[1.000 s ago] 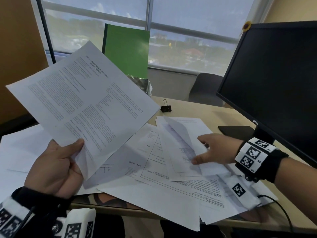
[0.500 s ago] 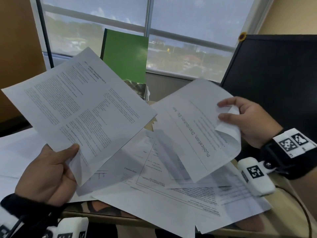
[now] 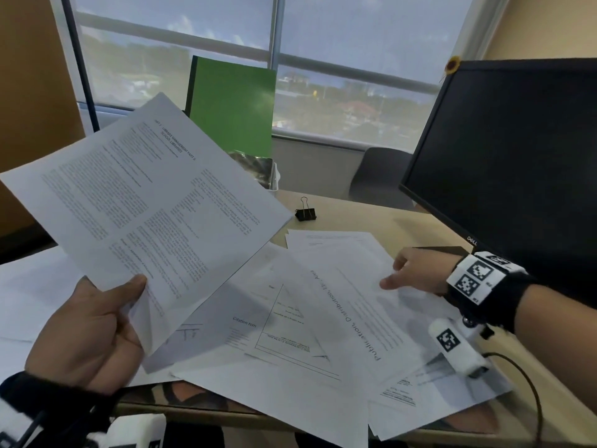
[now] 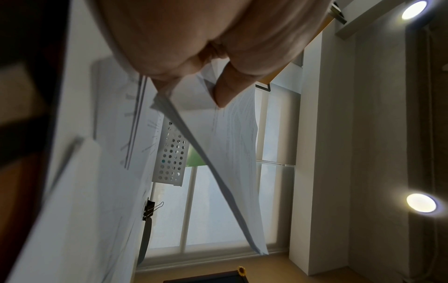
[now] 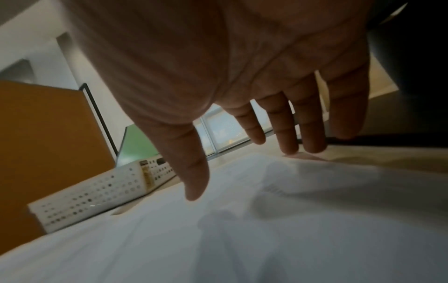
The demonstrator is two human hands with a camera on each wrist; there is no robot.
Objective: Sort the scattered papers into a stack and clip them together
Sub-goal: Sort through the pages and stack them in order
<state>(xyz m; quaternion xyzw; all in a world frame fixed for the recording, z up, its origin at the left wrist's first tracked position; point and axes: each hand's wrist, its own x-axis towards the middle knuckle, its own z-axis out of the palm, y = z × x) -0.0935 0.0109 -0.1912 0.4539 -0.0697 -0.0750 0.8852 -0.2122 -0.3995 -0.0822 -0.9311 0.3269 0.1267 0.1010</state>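
Note:
My left hand (image 3: 129,305) holds a sheaf of printed papers (image 3: 145,215) raised above the desk's left side, thumb on top and fingers underneath; the left wrist view shows the pinch (image 4: 194,82) on the sheaf (image 4: 218,162). Scattered sheets (image 3: 290,350) overlap on the desk, and a sheet headed "Publication Distribution" (image 3: 352,315) lies on top. At that sheet's right edge my right hand (image 3: 410,270) is low over the pile, fingers straight and holding nothing (image 5: 242,134). A black binder clip (image 3: 305,214) stands on the bare desk behind the pile.
A black monitor (image 3: 517,156) fills the right side, close behind my right wrist. At the back stand a green folder (image 3: 232,105) and a white perforated basket (image 5: 92,199). Some sheets overhang the near edge of the wooden desk (image 3: 371,218).
Half a second ago my right hand held the "Publication Distribution" sheet in the air; now that sheet lies on the pile and the hand is open beside it. The left hand's sheaf barely moved.

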